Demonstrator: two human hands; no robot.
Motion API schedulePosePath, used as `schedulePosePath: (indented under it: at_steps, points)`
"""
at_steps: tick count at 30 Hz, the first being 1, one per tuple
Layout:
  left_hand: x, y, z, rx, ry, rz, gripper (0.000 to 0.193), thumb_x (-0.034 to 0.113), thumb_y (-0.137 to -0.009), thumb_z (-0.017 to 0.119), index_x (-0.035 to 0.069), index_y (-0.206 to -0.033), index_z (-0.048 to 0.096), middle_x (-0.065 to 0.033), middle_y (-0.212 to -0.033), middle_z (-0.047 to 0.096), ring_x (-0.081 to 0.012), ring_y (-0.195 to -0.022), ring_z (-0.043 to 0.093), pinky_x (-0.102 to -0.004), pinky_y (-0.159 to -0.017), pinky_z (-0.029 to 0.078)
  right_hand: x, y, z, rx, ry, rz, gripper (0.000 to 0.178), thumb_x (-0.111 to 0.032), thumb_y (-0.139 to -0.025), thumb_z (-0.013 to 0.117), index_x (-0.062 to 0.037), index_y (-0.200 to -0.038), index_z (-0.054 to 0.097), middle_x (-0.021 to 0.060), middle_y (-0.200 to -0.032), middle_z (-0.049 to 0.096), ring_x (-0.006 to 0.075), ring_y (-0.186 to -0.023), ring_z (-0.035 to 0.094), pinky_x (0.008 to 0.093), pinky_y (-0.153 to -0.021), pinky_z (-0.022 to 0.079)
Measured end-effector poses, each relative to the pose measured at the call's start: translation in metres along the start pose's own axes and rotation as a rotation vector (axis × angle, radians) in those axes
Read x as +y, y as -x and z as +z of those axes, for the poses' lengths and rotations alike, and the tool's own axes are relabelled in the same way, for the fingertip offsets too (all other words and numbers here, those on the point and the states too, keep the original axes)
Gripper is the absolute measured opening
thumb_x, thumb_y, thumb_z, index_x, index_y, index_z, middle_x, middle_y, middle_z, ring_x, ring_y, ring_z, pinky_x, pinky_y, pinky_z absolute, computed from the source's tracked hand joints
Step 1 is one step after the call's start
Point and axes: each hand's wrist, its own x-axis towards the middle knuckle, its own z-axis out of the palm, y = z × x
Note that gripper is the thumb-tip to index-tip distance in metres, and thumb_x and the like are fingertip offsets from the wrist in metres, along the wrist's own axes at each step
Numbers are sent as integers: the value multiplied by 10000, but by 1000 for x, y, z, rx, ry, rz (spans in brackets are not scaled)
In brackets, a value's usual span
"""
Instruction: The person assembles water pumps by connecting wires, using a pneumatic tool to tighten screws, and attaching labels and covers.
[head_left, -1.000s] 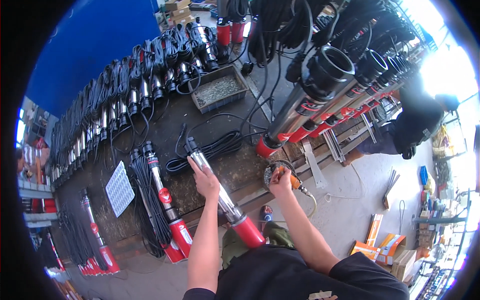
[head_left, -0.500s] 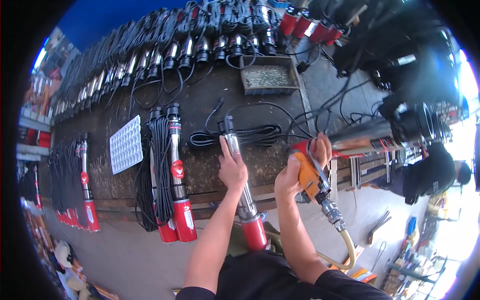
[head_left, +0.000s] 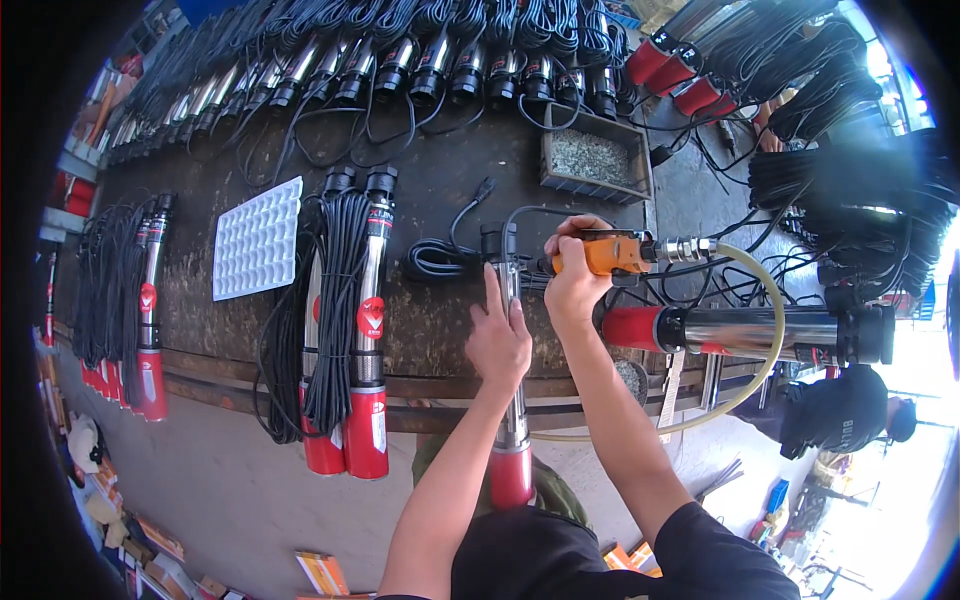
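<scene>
A slim steel submersible pump (head_left: 512, 412) lies in front of me, its black end on the table and its red end over the front edge by my lap. My left hand (head_left: 500, 340) straddles its upper tube, thumb on one side, index finger stretched toward the black end. My right hand (head_left: 577, 285) is wrapped round an orange air screwdriver (head_left: 615, 254), held sideways with its nose toward the pump's black end. Whether the tip touches the pump is hidden by my fingers. A yellowish hose (head_left: 778, 310) runs from the tool. Coiled black cable (head_left: 438, 260) lies left of the pump.
Two cable-wrapped pumps (head_left: 368, 410) and a white dimpled tray (head_left: 256, 240) are to the left. A grey bin of small screws (head_left: 592, 163) sits behind. Rows of pumps line the back. A larger steel pump (head_left: 760, 330) lies right; a person (head_left: 845, 410) is beyond.
My right hand has swung the air screwdriver up and left, from beside the larger pump to the near pump's black end. My left hand stays on the pump. The view has shifted.
</scene>
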Motion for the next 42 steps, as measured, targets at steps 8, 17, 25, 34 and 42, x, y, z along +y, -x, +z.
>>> schedulePosePath:
  at_steps: [8,17,25,34,42]
  points:
    - [1,0,1,9,-19,4,660,352,-1033,508,233,-1611,212,-174,-973,589,-326,-693,667,-440,-615,564,10,-2,-6,-9,-12,0,227,72,-810,554,-22,-1017,554,75,-868,593,139,-657,598,239,-547,461]
    - [4,0,0,8,-35,4,643,363,-1042,486,227,-1610,216,-180,-987,599,-317,-694,670,-431,-610,566,16,-3,-9,-5,-19,-4,232,80,-816,550,-24,-1024,546,81,-883,598,145,-666,600,246,-556,474]
    - [4,1,0,3,-34,4,638,355,-1044,484,216,-1609,223,-169,-961,596,-306,-687,669,-406,-581,561,16,-1,-8,-33,7,11,218,54,-828,546,-31,-1029,539,93,-907,588,166,-708,588,283,-646,493]
    - [4,1,1,3,-55,6,646,319,-1041,506,207,-1608,217,-171,-961,602,-284,-675,667,-380,-574,560,26,4,-14,-75,72,-32,198,48,-833,540,-55,-1002,523,104,-927,588,175,-735,578,294,-679,491]
    - [9,1,-4,-58,16,-28,707,331,-1035,488,242,-1629,116,-245,-991,605,-398,-739,670,-488,-665,557,18,-3,-6,-68,62,0,235,6,-845,563,-31,-1078,561,98,-949,629,154,-722,601,269,-653,491]
